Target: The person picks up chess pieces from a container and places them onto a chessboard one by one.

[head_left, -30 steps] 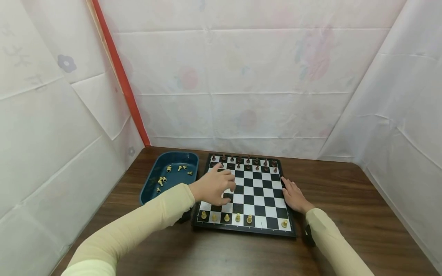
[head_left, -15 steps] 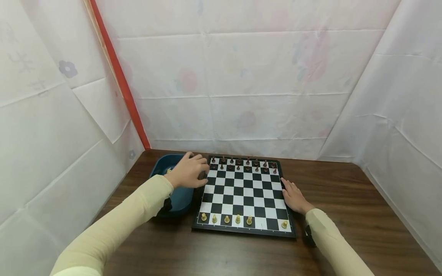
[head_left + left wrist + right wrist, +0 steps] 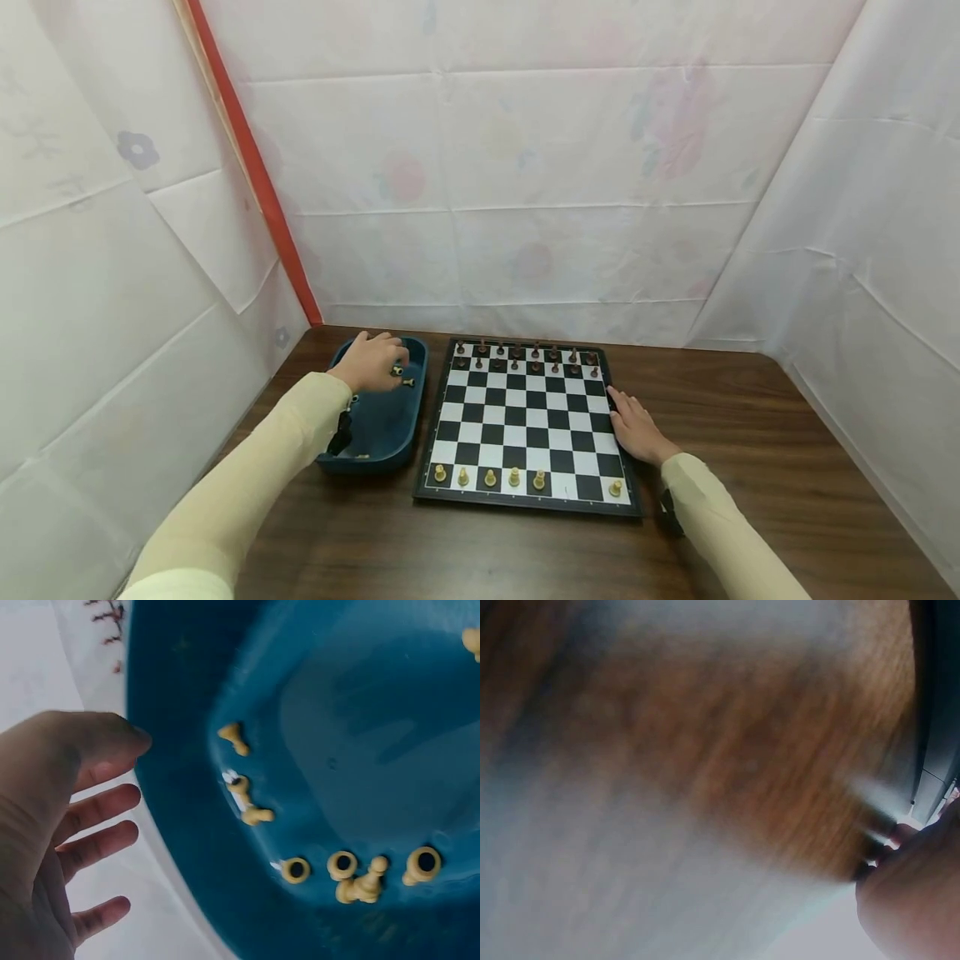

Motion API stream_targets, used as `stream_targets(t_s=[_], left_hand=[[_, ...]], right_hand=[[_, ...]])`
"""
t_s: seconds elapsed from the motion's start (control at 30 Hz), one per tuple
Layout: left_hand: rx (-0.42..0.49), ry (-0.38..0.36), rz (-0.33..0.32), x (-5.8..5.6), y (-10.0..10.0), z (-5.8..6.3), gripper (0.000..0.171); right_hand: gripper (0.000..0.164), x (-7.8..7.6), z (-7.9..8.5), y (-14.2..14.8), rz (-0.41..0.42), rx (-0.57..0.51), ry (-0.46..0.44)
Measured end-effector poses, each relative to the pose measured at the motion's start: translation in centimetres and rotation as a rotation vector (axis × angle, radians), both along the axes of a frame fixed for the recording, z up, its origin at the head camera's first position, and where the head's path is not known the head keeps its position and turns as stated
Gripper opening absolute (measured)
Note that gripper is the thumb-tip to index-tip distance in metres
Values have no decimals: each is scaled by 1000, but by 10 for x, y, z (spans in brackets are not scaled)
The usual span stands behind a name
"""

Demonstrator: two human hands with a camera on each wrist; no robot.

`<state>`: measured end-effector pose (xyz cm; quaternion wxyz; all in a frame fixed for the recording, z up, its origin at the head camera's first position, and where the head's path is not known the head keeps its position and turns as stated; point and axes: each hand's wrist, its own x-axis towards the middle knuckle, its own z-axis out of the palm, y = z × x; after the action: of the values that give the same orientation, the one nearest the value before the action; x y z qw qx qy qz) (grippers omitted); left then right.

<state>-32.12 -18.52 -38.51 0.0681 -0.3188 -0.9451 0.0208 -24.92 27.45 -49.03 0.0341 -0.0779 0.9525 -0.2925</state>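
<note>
My left hand [image 3: 371,364] is over the far part of the blue tray [image 3: 382,427]. In the left wrist view this hand [image 3: 41,802] has loosely bent, spread fingers and holds nothing. Several pale yellow chess pieces [image 3: 364,887] lie tipped over in the tray. To the right is a chessboard [image 3: 514,415], where yellow chess pieces [image 3: 513,477] stand along the near row with a gap towards the right. Dark brown chess pieces [image 3: 536,366] fill the two far rows. My right hand [image 3: 636,427] rests along the board's right edge, fingers extended; the right wrist view is blurred.
The brown wooden table [image 3: 757,467] carries the tray and the board. White patterned sheets [image 3: 525,183] hang behind it and at both sides. A red strip [image 3: 255,158] runs up the back left corner.
From above the board's left side, my left hand has moved left to over the tray. My right hand has stayed at the board's edge. The pieces on the board stand as before.
</note>
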Motion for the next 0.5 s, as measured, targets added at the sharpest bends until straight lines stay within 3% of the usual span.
stream_targets(t_s=[0.33, 0.5], left_hand=[[-50, -150, 110, -27, 0, -27, 13], [-76, -159, 134, -34, 5, -35, 8]], right_hand=[[51, 1, 2, -2, -2, 3, 6], [51, 1, 1, -3, -3, 7, 10]])
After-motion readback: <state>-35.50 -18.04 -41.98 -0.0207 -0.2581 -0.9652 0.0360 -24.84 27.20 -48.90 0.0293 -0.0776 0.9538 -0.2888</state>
